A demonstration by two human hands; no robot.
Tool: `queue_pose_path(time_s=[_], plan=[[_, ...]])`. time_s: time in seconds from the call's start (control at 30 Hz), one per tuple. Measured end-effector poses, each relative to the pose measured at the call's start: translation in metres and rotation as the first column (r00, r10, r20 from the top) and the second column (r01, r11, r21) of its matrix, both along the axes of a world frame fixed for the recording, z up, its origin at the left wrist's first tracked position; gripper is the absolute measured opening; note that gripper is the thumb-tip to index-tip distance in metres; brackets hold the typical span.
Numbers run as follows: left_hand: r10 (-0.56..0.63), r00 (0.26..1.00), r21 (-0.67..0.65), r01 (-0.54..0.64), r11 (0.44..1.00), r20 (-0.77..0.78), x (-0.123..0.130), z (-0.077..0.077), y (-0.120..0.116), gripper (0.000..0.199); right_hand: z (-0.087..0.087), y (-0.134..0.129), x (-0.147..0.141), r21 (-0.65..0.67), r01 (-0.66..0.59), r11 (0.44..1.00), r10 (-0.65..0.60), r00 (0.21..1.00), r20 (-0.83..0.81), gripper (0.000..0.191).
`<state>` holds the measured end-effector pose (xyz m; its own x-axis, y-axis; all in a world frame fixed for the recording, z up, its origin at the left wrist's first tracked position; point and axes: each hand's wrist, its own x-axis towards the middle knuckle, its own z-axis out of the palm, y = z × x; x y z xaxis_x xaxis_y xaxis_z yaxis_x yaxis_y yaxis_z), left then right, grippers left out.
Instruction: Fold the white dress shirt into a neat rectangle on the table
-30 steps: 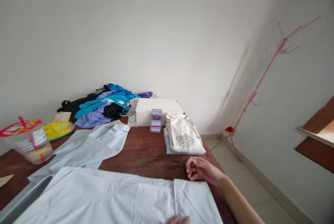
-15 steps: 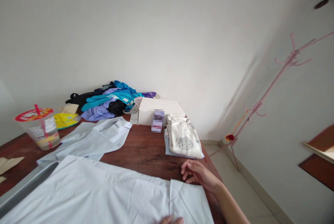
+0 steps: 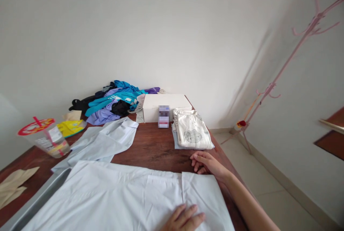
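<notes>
A pale blue shirt [image 3: 113,195] is spread over the front of the table, with a sleeve-like part [image 3: 107,139] stretching away at the back left. Near the bottom edge my left hand [image 3: 185,218] lies flat on the cloth, fingers spread. My right hand [image 3: 208,163] rests at the shirt's far right edge with its fingers loosely bent and apart, and I see nothing in them. Just beyond it is a folded cream garment [image 3: 192,130] with a cat-face print, stacked on a pale blue folded cloth [image 3: 179,146].
A white box [image 3: 172,101] stands against the wall behind a small pixelated pack [image 3: 163,118]. Heaped clothes [image 3: 113,100] lie back left. A lidded plastic cup [image 3: 51,139], yellow packet [image 3: 70,128] and brown paper [image 3: 16,184] are on the left. A pink coat rack [image 3: 290,57] stands right.
My view has shifted slightly down. My left hand has come further into view over the shirt, its fingers now spread on the cloth. The right hand stays by the far edge.
</notes>
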<state>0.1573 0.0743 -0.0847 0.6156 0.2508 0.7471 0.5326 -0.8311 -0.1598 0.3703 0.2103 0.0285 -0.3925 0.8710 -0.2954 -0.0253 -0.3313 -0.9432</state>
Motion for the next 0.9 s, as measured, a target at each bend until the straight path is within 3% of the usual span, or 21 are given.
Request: queue_pose_path(time_s=[0.1,0.17,0.23,0.33,0.43,0.53,0.67,0.9], plan=[[-0.028,0.999,-0.04,0.027,0.999,-0.026,0.002,0.002,0.001,0.029,-0.001,0.001,0.001,-0.001,0.008,1.0,-0.008,1.0,-0.008,0.042],[-0.067,0.994,-0.094,0.059,0.994,-0.082,-0.001,0.013,0.0,0.022,-0.003,0.002,0.002,0.003,0.016,1.0,-0.016,1.0,-0.008,0.04],[-0.109,0.983,-0.167,0.084,0.982,-0.145,-0.009,0.033,-0.003,0.02,-0.003,0.002,0.002,0.003,0.026,1.0,-0.026,1.0,-0.014,0.039],[-0.172,0.966,-0.298,0.11,0.948,-0.192,-0.022,0.071,-0.01,0.032,-0.001,0.002,0.002,-0.001,0.043,0.999,-0.043,0.999,-0.031,0.038],[-0.225,0.955,-0.49,0.104,0.865,-0.194,-0.028,0.105,-0.017,0.039,0.001,0.001,0.001,-0.004,0.048,0.999,-0.048,0.998,-0.042,0.036],[-0.244,0.95,-0.657,0.059,0.752,-0.194,-0.027,0.128,-0.025,0.039,0.002,-0.001,0.001,0.003,0.069,0.998,-0.069,0.996,-0.048,0.032],[-0.223,0.959,-0.734,0.024,0.679,-0.175,-0.025,0.141,-0.032,0.037,0.001,-0.003,0.002,0.019,0.132,0.991,-0.13,0.988,-0.087,0.027],[-0.203,0.967,-0.739,0.023,0.674,-0.155,-0.025,0.136,-0.036,0.034,0.0,-0.007,0.008,0.043,0.187,0.981,-0.173,0.959,-0.225,0.023]])
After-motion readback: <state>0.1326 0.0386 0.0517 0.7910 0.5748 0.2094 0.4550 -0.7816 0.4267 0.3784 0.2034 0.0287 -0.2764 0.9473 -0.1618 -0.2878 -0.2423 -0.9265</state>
